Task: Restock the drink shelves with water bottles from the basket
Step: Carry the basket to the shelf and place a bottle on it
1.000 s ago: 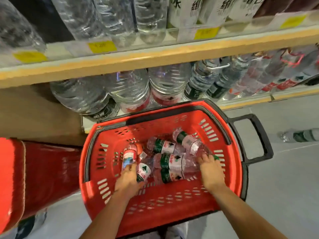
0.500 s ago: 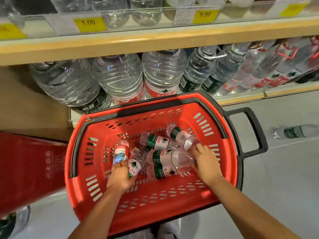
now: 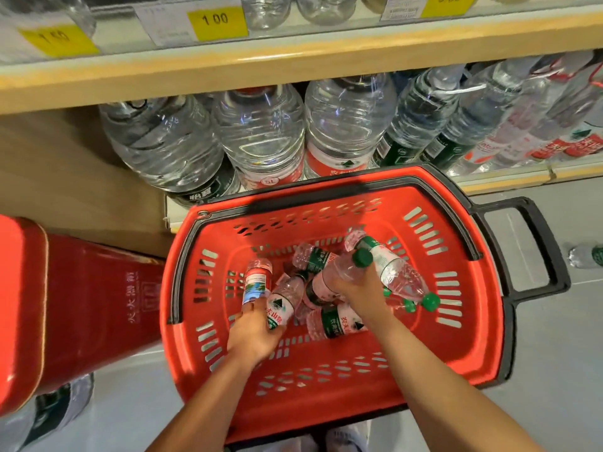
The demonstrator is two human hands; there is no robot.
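Observation:
A red plastic basket (image 3: 329, 383) sits on the floor below me, holding several small water bottles. My right hand (image 3: 359, 290) grips one green-capped bottle (image 3: 350, 267) and has its neck tilted up above the pile. My left hand (image 3: 253, 332) holds two bottles at once: a red-labelled one (image 3: 257, 282) and a white-labelled one (image 3: 282, 303). More green-labelled bottles (image 3: 339, 322) lie loose on the basket floor. The wooden shelf edge (image 3: 293, 65) runs above, with large water jugs (image 3: 261, 138) beneath it.
A black basket handle (image 3: 535, 249) sticks out to the right. A red box (image 3: 75, 305) stands on the left. Yellow price tags (image 3: 217, 22) line the upper shelf. One stray bottle (image 3: 585, 254) lies on the grey floor at far right.
My right hand has closed round a bottle and raised its capped end out of the pile. My left hand keeps its hold on two bottles. The view has tipped down toward the basket.

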